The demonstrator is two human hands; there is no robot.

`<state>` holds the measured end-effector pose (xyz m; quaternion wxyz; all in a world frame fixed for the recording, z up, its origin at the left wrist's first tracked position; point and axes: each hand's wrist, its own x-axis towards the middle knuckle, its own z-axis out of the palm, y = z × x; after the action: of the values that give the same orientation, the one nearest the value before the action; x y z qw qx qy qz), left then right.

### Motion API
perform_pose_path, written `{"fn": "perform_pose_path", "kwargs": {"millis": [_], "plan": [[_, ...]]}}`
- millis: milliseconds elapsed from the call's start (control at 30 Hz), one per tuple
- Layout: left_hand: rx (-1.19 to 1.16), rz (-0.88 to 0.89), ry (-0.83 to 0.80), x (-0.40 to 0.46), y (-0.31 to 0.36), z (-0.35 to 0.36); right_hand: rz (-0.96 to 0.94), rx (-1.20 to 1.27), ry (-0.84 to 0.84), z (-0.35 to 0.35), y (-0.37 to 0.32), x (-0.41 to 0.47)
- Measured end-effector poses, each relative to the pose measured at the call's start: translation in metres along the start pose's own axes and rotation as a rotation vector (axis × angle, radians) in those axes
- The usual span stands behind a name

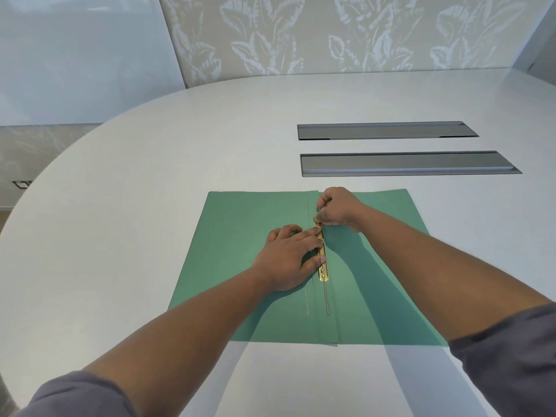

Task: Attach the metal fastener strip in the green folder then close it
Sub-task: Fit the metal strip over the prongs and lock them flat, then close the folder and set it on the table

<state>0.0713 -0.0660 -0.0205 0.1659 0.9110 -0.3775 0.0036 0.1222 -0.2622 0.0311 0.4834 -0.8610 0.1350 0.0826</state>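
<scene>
Along the spine of the open green folder [246,236], flat on the white table [150,176], my left hand [288,260] presses fingertips flat on the brass fastener strip [322,266]. My right hand [337,210] pinches its far end, seemingly bending a prong. Thin, springy metal; best gripped at the ends.

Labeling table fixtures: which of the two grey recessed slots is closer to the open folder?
The nearer grey slot, the lower one in the view. It lies just beyond the green folder and its far edge. The other slot lies farther back, toward the wall.
</scene>
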Motion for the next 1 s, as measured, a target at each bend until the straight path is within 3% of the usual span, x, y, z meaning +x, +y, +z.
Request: {"fn": "perform_pose_path", "kwargs": {"millis": [333, 700, 900, 1000], "plan": [[0.024, 0.003, 0.044, -0.002, 0.0, 0.002, -0.108, -0.181, 0.143, -0.001, 0.034, -0.034], [0.157, 0.079, 0.222, -0.011, 0.008, -0.003, -0.237, -0.332, 0.001, 0.014, 0.046, -0.105], [0.277, 0.017, 0.266, -0.022, 0.015, -0.01, -0.283, -0.504, 0.001, 0.027, 0.044, -0.123], [0.262, -0.104, 0.246, -0.033, 0.01, -0.015, -0.277, -0.52, 0.041, 0.032, 0.046, -0.129]]}}
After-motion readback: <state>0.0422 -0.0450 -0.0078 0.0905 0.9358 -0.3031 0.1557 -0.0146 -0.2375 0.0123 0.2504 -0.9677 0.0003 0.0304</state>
